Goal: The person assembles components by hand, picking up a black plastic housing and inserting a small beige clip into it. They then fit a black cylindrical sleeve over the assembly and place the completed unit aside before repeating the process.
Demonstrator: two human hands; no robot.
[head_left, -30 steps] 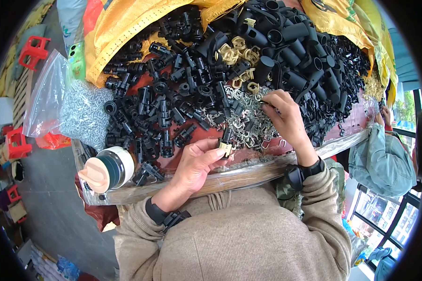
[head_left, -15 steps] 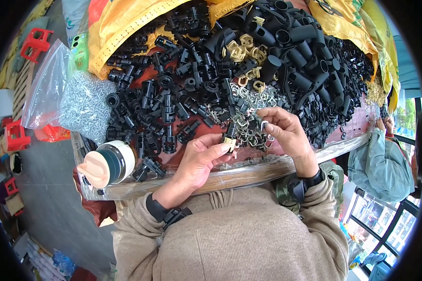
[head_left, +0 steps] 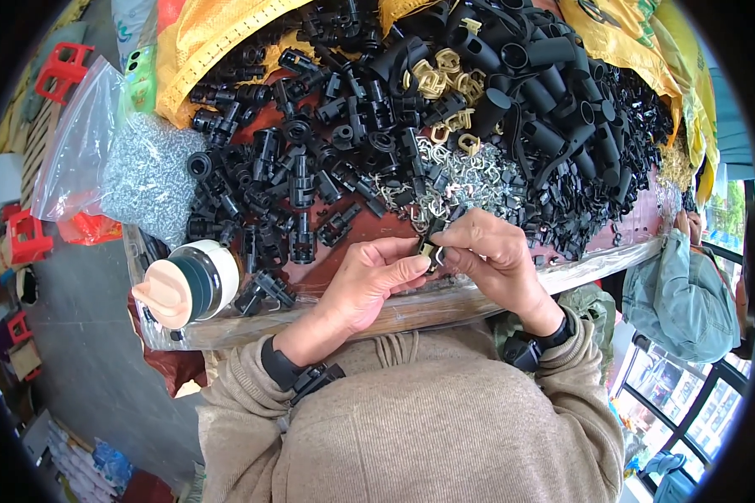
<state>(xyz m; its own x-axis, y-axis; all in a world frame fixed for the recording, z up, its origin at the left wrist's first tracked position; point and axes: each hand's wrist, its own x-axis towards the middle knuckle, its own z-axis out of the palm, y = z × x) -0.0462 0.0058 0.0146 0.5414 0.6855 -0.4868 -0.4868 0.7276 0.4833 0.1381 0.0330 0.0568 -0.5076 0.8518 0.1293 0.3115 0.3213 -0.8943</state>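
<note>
Nearest, at the table's front edge (head_left: 512, 289): left hand (head_left: 369, 281) and right hand (head_left: 495, 256), fingertips meeting, both pinching one small black plastic part (head_left: 432, 249) with a metal clip. Left of them: white lidded cup (head_left: 189, 281) lying on its side. Beyond: silver wire clips (head_left: 470, 180), heaped black fittings (head_left: 310, 176), tan pieces (head_left: 440, 80). Farthest: yellow sack (head_left: 218, 33); clear bag of small metal parts (head_left: 134, 172) at left.

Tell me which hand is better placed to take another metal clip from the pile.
Probably the right hand: it is beside the pile of metal clips. The left hand sits nearer the body, and both pinch the small black part.
</note>
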